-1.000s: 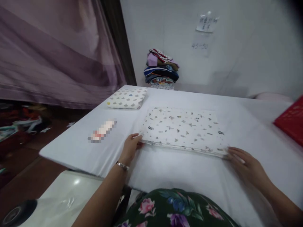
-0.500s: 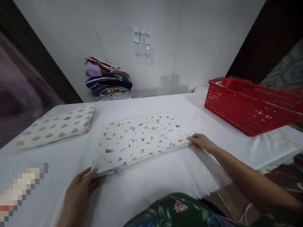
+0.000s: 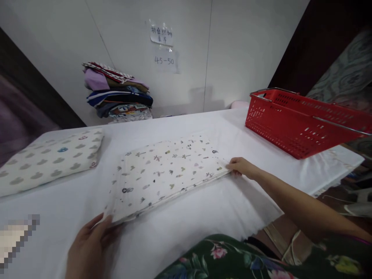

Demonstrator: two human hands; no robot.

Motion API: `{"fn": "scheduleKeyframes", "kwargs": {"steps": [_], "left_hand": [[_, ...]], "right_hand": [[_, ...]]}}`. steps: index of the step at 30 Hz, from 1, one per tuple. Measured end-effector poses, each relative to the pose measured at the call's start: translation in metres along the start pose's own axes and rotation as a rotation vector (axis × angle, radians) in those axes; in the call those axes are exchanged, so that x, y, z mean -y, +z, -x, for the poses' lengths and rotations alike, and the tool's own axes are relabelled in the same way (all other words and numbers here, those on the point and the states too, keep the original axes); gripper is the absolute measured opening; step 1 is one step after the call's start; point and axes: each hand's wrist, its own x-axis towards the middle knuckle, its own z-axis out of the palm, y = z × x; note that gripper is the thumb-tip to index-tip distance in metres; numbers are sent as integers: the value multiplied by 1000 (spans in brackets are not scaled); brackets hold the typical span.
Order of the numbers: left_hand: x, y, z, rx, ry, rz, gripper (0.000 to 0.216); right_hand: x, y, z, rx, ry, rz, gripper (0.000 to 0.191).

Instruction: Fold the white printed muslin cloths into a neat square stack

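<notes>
A folded white cloth (image 3: pixel 168 174) with small printed palm trees and leaves lies flat in front of me on the white-covered table. At its near left corner, my left hand (image 3: pixel 90 244) pinches the edge between thumb and fingers. My right hand (image 3: pixel 242 167) grips the near right corner, fingers curled under the layers. Several layers show along the front edge between the hands. To the left rests another folded cloth (image 3: pixel 55 161), cream with grey cloud-like shapes; neither hand touches it.
A stack of folded fabrics (image 3: pixel 119 93) stands at the back by the wall. On the right side of the table (image 3: pixel 186 232) sits a red basket (image 3: pixel 302 124) with metal handles. Paper signs (image 3: pixel 164 60) hang on the wall. A blurred-out patch covers the lower left.
The camera view has turned slightly, shifting the surroundings leftward. Both hands keep hold of the same corners; the near left corner now sits a little lower in view.
</notes>
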Motion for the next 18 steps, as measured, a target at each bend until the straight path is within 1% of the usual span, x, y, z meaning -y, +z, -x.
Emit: {"fn": "scheduleKeyframes", "kwargs": {"steps": [2,3,8,11,14,16,18], "left_hand": [[1,-1,0,6,5,-26,34],[1,-1,0,6,1,-26,35],[-2,0,2,-8,-24,34,34],[-3,-1,1,12,-25,73,40],[1,-3,-3,59,-15,114,49],[5,-5,-6,67,-1,128,52],[7,-6,-9,64,15,142,53]], "right_hand": [[0,1,-1,-21,-30,-54,25],[-1,1,-2,-29,-29,-42,25],[-4,4,-3,-2,66,180,24],[-4,4,-3,31,85,343,23],[-7,5,-4,4,84,550,28],[-9,7,-5,-15,61,615,28],[-9,10,-4,-17,42,603,25]]}}
